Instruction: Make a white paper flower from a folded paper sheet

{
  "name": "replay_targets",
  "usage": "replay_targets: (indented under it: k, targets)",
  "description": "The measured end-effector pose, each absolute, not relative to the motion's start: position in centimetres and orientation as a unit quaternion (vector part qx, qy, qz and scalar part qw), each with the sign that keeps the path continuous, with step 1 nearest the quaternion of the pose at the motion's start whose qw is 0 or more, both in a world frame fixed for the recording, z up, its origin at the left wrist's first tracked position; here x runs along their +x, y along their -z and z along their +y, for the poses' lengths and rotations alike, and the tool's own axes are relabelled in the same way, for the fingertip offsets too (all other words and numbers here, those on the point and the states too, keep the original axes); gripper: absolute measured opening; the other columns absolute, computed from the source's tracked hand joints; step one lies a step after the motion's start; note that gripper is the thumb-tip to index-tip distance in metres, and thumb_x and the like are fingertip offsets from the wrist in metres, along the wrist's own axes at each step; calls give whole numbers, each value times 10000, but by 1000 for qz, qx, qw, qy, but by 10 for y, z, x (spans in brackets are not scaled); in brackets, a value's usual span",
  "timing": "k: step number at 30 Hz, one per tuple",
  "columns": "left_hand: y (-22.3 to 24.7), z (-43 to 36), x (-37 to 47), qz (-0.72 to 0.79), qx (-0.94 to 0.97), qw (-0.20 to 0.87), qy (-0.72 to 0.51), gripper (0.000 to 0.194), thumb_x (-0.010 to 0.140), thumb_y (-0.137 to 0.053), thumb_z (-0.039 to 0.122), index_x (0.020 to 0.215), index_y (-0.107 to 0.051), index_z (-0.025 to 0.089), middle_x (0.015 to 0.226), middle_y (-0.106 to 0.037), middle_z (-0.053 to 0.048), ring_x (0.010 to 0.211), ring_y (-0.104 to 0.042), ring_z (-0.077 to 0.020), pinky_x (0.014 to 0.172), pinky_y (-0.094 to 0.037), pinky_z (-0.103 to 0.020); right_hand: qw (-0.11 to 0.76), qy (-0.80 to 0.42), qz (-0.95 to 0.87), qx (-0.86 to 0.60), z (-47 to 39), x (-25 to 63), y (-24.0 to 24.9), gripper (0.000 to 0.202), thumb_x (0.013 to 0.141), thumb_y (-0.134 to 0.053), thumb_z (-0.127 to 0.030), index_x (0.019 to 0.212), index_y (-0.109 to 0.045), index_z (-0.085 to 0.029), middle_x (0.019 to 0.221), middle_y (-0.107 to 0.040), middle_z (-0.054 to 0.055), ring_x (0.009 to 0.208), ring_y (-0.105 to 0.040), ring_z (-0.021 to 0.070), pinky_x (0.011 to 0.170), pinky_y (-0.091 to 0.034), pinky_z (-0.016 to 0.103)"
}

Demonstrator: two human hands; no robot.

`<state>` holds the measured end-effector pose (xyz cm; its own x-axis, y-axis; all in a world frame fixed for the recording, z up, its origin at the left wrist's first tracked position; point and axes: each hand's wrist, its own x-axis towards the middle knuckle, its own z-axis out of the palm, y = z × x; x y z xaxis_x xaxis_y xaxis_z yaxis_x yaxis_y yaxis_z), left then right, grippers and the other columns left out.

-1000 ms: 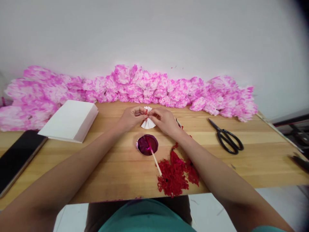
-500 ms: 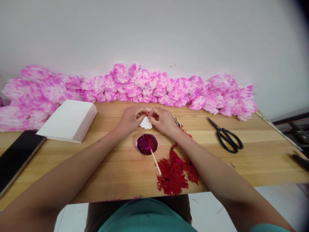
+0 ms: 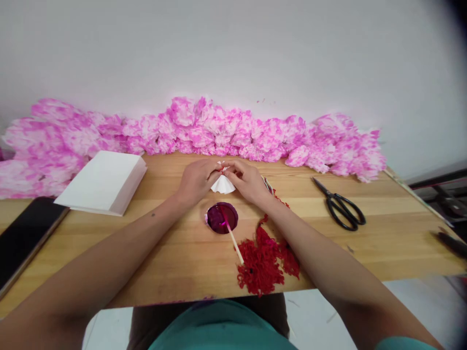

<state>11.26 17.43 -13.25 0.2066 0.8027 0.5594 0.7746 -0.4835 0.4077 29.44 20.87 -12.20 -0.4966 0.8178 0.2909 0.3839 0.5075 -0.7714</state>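
Observation:
My left hand [image 3: 199,180] and my right hand [image 3: 246,181] meet over the middle of the table, fingers pinched together. Between them is a pleated white paper [image 3: 223,185], gathered at its middle where a bit of red yarn [image 3: 222,171] shows. Its lower part fans out below my fingertips. Which fingers grip the yarn and which the paper is partly hidden. Just nearer to me stands a small round dish of magenta dye [image 3: 219,219], a pale stick [image 3: 235,245] leaning out of it. A tangle of red yarn [image 3: 260,270] lies beside my right forearm.
Pink-and-white paper flowers [image 3: 219,129] line the wall behind the wooden table [image 3: 175,272]. On the left are a stack of white paper [image 3: 100,177] and a black phone [image 3: 27,233]. Black-handled scissors [image 3: 343,209] lie to the right, with a dark object [image 3: 452,242] at the far right edge.
The lower part of the white paper has fanned out wider between my hands. My right fingers have shifted slightly, straightening over the tied middle. Dish, yarn and stack stay put.

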Motion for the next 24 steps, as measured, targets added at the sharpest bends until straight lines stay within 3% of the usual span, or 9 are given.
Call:
replay_targets:
  k: [7,18,24]
  targets:
    - [132,175,111,505,791,-18,-345,220,946,-523,290,848,-684,176,780,-684,-39,739,-617,-171,670,-419,-266,322,-341,-815,-341,211,296,126,217,911,-542,-275,1050,-701,-228,969,-732,13,811,-634,162,718,-436,270]
    - [131,176,109,518,788,0,-333,239,943,-533,305,810,-681,172,761,-674,-42,723,-596,-169,661,-393,-266,316,-326,-809,-374,211,297,119,162,907,-523,-279,897,-655,-187,843,-709,13,728,-592,143,684,-405,258]
    - [132,176,109,511,787,1,-345,239,956,-507,300,857,-692,187,824,-688,-43,774,-605,-174,695,-404,-268,326,-323,-803,-380,213,297,123,248,906,-534,-257,1116,-663,-228,924,-734,16,780,-634,159,716,-440,276]
